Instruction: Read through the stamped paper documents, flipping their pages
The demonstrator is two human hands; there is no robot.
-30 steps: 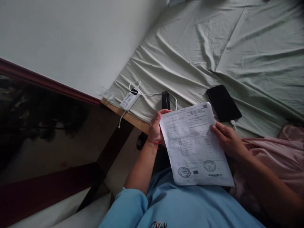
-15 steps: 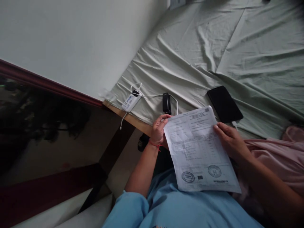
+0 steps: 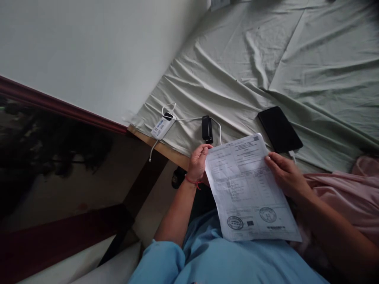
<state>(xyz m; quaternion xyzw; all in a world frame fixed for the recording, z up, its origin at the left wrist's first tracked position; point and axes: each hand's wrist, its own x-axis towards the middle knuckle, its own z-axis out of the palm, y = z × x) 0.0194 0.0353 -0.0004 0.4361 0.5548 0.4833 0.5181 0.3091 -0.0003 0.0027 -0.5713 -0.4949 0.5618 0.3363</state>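
A printed sheet of paper (image 3: 248, 189) with two round stamps near its lower edge is tilted over my lap. My left hand (image 3: 199, 161), a red string around its wrist, pinches the sheet's upper left corner. On the opposite edge my right hand (image 3: 286, 171) grips the paper with the thumb on top; its other fingers are partly hidden. Just beyond the sheet's top lies a small black device (image 3: 207, 129). A black tablet or large phone (image 3: 280, 129) with a white cable plugged in rests close to my right hand.
A wrinkled pale green sheet (image 3: 225, 86) covers the bed, whose wooden edge (image 3: 174, 154) shows at the left. A white power strip (image 3: 162, 127) with a cable lies near that edge. Pink cloth (image 3: 340, 193) is bunched on the right. A wall (image 3: 89, 51) rises at the left.
The paper has shifted very slightly in my hands, its top left corner moving a little right. Both hands keep their hold.
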